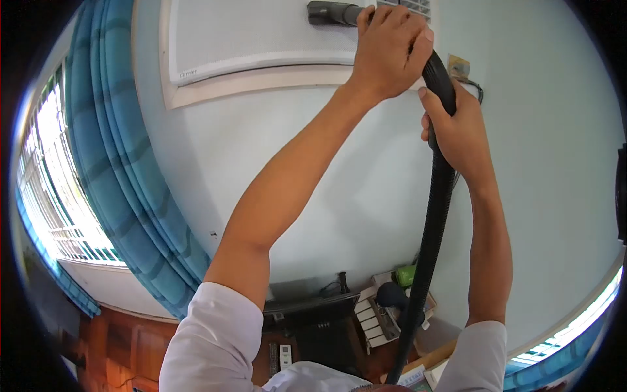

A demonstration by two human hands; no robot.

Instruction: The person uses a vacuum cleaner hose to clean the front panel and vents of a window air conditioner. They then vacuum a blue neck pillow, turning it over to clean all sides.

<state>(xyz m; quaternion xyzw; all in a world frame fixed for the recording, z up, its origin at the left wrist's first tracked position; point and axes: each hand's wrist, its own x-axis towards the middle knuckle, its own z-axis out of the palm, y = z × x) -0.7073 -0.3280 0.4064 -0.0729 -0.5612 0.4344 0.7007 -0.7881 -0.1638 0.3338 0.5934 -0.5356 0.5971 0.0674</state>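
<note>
Both my arms are raised toward a white wall unit that looks like an air conditioner (261,42), set in a pale frame with small lettering at its lower left corner. My left hand (390,52) is closed around the upper end of a black vacuum hose (428,228). From that grip a dark nozzle (324,13) points left, in front of the unit's panel; whether it touches cannot be told. Lower and to the right, my right hand (460,130) wraps the ribbed hose, thumb on its near side. The hose runs down between my arms to the bottom edge.
Blue curtains (114,150) hang beside a barred window (62,176) on the left. Below stand a dark monitor (310,304), a white drawer unit (372,320) and a green box (405,275). A wall-mounted box with wiring (458,66) is right of my hands.
</note>
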